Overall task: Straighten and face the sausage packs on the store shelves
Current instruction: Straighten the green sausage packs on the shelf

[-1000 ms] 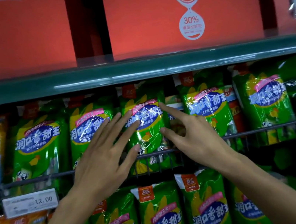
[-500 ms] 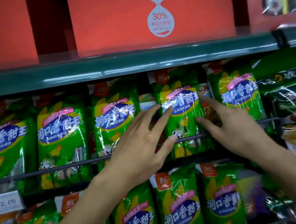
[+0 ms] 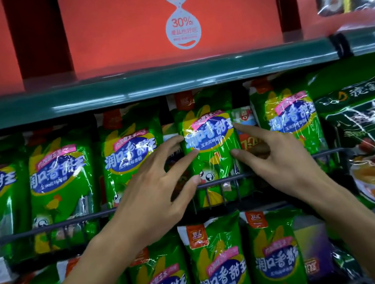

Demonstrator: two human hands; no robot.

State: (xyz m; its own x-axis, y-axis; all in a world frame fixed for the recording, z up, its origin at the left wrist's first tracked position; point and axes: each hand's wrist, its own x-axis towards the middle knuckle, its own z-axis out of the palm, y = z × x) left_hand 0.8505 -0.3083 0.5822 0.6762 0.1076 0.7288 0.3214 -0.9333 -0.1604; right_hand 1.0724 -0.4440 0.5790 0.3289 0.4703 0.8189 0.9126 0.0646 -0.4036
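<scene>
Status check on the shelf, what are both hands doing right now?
Left hand and right hand open, fingertips either side of middle green sausage pack. Pack upright, facing front behind wire rail. Nothing blocking.

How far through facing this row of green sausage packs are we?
Looks done: the three green foil packs at left, e.g., stand front-on behind the wire rail.
In hand: the left hand and right hand touch the edges of the middle green pack.
Left: differently coloured packs show in the gaps beside it; the right-hand green pack is untouched.
</scene>
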